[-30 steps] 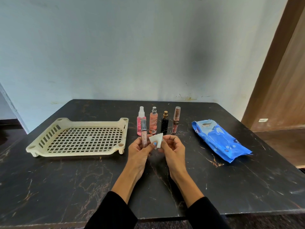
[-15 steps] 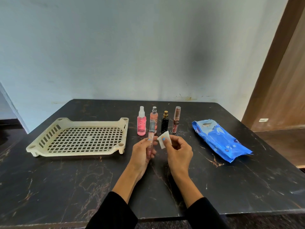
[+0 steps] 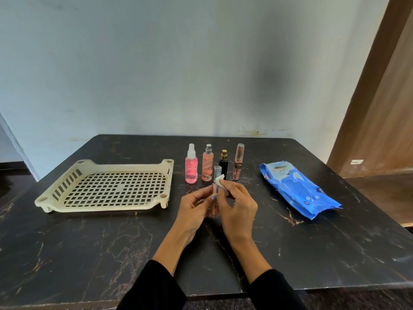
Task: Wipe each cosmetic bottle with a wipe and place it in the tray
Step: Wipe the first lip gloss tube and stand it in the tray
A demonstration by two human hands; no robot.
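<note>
Wiping stage, first bottle. Left hand grips a slim pink tube upright above the counter, fingers curled round its lower half. Right hand pinches a small folded white wipe against the upper part of the tube, just below its silver cap. A second ago the wipe was held apart from the tube, between the two hands; half a second ago it stood just beside the tube; now the two touch, and both hands sit nearer the body. Contact suggests that cleaning of this bottle has begun rather than finished.

Four bottles stand in a row behind the hands: pink spray bottle, orange spray bottle, black bottle and brown tube, unchanged in place. Cream perforated tray at left holds no bottle, so every placement is judged outstanding. Blue wipe packet lies at right.
</note>
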